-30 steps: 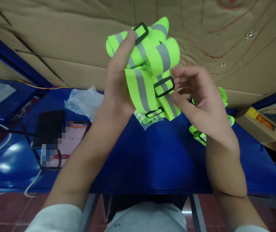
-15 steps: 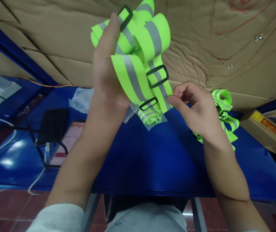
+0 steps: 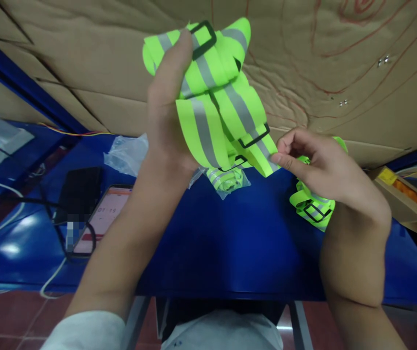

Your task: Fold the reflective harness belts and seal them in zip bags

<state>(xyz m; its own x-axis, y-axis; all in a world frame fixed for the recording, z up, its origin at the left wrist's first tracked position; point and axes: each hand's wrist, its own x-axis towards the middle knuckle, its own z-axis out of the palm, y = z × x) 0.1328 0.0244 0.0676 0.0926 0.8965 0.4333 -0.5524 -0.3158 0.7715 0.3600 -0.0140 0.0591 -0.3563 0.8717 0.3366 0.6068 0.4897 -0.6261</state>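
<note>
Two hands on the neon strap bundle [image 3: 208, 112], held up above the blue table [image 3: 230, 243]: left hand [image 3: 164, 121] clamped round its folds, fingers hidden behind; right hand [image 3: 325, 165] pinches the lower end, half covering a second bundle [image 3: 312, 208]

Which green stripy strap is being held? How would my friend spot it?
Find the blue table in front of the cardboard wall. Above its middle, the left hand holds up a strap bundle, green with grey stripes and black buckles, while the right hand pinches its lower end. Its two lookalikes lie on the table: the bagged bundle and the loose bundle.
</note>
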